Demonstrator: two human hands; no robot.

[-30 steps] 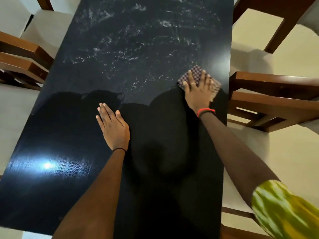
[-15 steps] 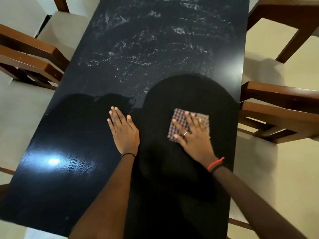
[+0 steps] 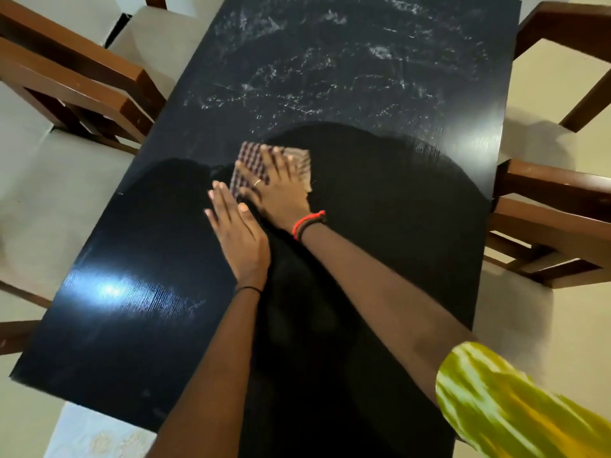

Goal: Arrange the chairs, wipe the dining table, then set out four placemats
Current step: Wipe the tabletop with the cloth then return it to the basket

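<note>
A black glossy dining table fills the middle of the view, with white streaks and smears across its far half. My right hand presses flat on a folded checked cloth near the table's centre. My left hand lies flat on the tabletop just beside and below it, fingers together and almost touching the cloth. Wooden chairs with pale seats stand on both sides: one on the left and one on the right. No placemats are in view.
Another wooden chair stands at the far right corner. A pale tiled floor surrounds the table. A light patterned surface shows below the table's near left corner. A lamp glare sits on the near left tabletop.
My right hand has slid the cloth from the table's right edge leftward to the centre, ending next to my left hand. My left hand has stayed flat in place.
</note>
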